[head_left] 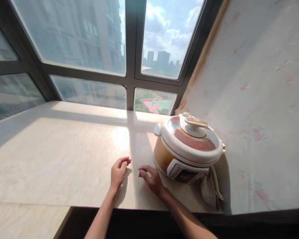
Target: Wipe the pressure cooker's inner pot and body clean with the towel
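My left hand [120,171] is over the pale, wood-grained sill, fingers curled in loosely against the thumb, and no object shows in it. Just to its right, my right hand [150,178] is also curled closed, thumb against the fingers, with nothing visible inside. A narrow gap separates the two hands. Beside my right hand stands an electric pressure cooker [164,156] with a gold body, a white-rimmed lid and a front control panel [186,175]. Its lid handle [196,122] is on top. Neither hand touches the cooker.
A grey-beige cloth [210,191] lies bunched at the cooker's lower right. The sill [64,166] runs along a dark-framed window [131,59] and ends at a front edge near my forearms. Floral wallpaper [264,116] covers the wall on the right.
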`<state>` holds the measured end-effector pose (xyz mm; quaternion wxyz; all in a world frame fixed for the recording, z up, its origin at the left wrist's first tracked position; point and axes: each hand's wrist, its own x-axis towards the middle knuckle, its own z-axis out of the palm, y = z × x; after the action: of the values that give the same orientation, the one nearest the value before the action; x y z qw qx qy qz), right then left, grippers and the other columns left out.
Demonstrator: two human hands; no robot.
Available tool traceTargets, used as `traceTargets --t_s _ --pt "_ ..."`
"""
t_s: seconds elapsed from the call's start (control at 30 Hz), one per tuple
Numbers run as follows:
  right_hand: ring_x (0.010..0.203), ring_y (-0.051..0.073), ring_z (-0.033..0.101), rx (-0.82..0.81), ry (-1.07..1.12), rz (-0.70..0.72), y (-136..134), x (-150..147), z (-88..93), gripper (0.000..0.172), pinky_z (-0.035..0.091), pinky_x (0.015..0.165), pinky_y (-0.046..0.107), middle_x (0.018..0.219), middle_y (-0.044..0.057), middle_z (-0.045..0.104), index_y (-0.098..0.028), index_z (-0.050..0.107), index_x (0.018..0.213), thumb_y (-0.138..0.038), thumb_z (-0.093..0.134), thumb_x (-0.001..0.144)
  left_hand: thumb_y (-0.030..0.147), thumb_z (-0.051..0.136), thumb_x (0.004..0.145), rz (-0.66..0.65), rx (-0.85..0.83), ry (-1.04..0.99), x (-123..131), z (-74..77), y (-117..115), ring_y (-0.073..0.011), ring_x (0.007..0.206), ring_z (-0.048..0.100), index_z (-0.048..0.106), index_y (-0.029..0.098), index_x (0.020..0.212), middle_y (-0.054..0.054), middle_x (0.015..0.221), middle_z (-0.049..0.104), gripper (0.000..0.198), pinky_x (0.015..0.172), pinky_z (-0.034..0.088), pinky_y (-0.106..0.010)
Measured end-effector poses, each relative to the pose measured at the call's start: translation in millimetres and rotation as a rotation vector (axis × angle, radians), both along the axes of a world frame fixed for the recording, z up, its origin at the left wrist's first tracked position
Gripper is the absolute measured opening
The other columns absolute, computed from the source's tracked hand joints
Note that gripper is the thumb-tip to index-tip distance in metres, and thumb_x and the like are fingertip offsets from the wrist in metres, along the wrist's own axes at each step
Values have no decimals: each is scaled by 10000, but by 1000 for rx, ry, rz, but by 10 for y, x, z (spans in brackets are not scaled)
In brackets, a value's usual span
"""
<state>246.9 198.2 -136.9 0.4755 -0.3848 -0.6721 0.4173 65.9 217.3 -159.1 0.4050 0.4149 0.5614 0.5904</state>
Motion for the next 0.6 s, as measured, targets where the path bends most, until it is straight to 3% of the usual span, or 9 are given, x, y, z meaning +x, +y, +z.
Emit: traceTargets --t_s 0.13,0.27,0.47,0.6 --pt "667 149 624 -239 91 74 406 -207 -135 311 485 664 277 734 29 703 -166 710 881 -457 604 903 411 605 782 11 12 -27 14 25 -36 -259 909 721 717 128 949 -132 932 754 348 907 554 -426" --pt "640 144 603 -343 262 -108 533 -253 -175 371 470 646 270 719 27 694 -161 679 856 -528 626 849 407 591 766 -1 -11 18 49 47 -23 -254 896 719 727 136 919 -125 913 750 339 888 557 -418" --pt "715 164 614 -171 -52 -31 324 -212 -168 269 449 702 281 765 21 692 -179 706 878 -377 538 948 420 554 819 -9 -24 114 35 22 -62 -271 937 716 718 135 964 -138 954 749 359 910 554 -436" --pt "779 185 608 -26 -240 -41 220 -250 -203 234 416 742 300 796 36 696 -188 717 869 -291 524 953 397 507 881 53 47 391 42 -73 -110 -294 1122 671 711 133 1095 -158 1174 718 396 1025 508 -488"
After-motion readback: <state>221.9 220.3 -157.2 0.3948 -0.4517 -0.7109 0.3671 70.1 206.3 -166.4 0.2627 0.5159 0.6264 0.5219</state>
